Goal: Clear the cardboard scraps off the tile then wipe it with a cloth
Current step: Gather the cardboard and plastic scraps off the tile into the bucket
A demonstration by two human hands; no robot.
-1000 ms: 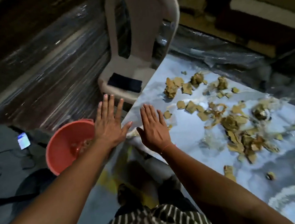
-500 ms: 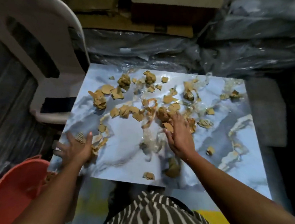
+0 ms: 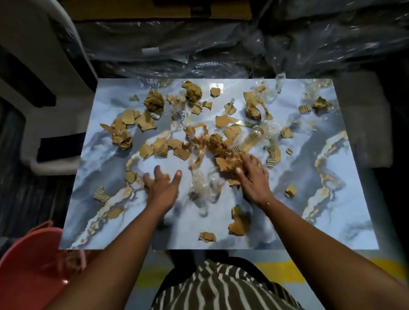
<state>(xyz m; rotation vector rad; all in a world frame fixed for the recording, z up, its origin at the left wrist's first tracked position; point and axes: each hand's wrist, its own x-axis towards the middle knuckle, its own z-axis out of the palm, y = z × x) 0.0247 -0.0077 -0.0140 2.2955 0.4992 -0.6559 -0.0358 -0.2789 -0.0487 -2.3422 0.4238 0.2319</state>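
Note:
A blue-and-white marbled tile (image 3: 326, 218) lies flat in front of me, strewn with several torn brown cardboard scraps (image 3: 154, 101) and crumpled clear plastic film (image 3: 201, 187). My left hand (image 3: 163, 186) rests on the tile left of centre, palm down and fingers spread, with a small scrap at its fingertips. My right hand (image 3: 251, 173) is at the centre, its fingers curled over a clump of scraps (image 3: 226, 164). No cloth is in view.
A pink plastic bucket (image 3: 25, 279) stands on the floor at the tile's near-left corner. A white plastic chair (image 3: 20, 71) with a dark flat item (image 3: 59, 151) on its seat is at the far left. Plastic-wrapped stacks (image 3: 287, 38) line the back.
My view swung from the bucket to the tile. My left hand moved from the tile's left edge toward the centre. My right hand's fingers closed on the central clump.

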